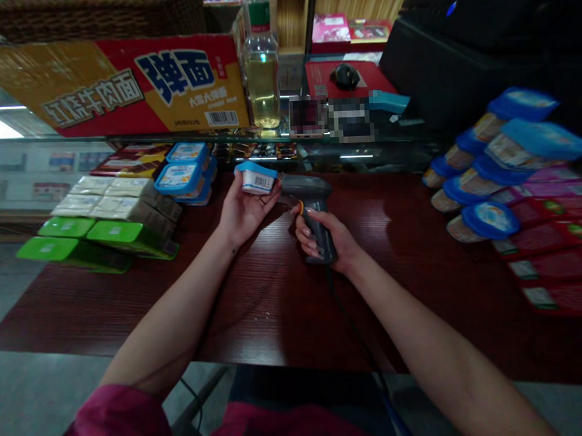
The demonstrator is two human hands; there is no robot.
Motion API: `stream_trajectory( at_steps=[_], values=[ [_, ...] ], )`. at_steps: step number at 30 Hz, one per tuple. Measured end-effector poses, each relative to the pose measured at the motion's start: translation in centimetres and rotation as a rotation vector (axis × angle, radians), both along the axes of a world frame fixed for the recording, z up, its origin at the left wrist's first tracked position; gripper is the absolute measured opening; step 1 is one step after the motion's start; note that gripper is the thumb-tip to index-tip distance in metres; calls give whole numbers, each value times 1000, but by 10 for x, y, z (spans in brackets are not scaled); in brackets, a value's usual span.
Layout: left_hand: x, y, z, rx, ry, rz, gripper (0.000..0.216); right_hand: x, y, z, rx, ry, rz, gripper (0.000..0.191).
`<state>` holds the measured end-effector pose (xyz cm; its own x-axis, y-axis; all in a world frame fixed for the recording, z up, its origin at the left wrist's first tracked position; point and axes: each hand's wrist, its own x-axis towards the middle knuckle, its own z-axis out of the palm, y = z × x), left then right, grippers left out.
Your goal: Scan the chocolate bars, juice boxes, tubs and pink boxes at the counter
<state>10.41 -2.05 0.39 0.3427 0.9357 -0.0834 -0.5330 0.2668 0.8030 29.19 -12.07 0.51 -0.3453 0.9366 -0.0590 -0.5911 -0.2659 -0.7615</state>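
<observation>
A small blue-lidded tub rests in the fingers of my left hand, its barcode side turned up toward me. My right hand is wrapped round the handle of a dark grey barcode scanner. The scanner's head points left at the tub, very close to it. From the handle's base a black cable runs down over the table's front edge. Left of my left hand stand stacked blue-lidded tubs, pale wrapped packs and green-topped packs.
The dark red wooden table reaches across in front of me. Blue-lidded cups and red packs are piled at the right. Behind lie a noodle carton, a bottle of yellowish liquid, a mouse and a black machine.
</observation>
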Motion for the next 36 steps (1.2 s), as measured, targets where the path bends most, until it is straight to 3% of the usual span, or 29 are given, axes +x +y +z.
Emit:
stream_trajectory(
  at_steps=[7, 10, 13, 17, 21, 24, 27, 31, 36],
  values=[
    [6, 1, -1, 58, 52, 18, 52, -1, -5, -1, 33, -20, -21, 32],
    [4, -2, -3, 119, 39, 88, 44, 1, -8, 0, 43, -12, -38, 31],
    [-3, -8, 1, 271, 155, 237, 59, 4, -11, 2, 26, -8, -69, 31],
    [-20, -18, 25, 550, 429, 451, 89, 9, -11, 3, 4, 8, -89, 33],
    [-43, -9, 53, 700, 654, 799, 70, 11, -7, 0, 5, 22, -65, 32],
    [-62, 14, 67, 674, 871, 1008, 55, 11, -3, -3, -4, 39, -63, 33],
    [-74, 37, 75, 625, 1090, 1082, 52, 11, -1, -5, -16, 55, -64, 34],
    [-75, 49, 79, 526, 1271, 1083, 48, 10, 0, -6, -11, 66, -50, 32],
    [-75, 47, 80, 390, 1353, 1000, 45, 11, 0, -7, -5, 80, -55, 31]
  ],
)
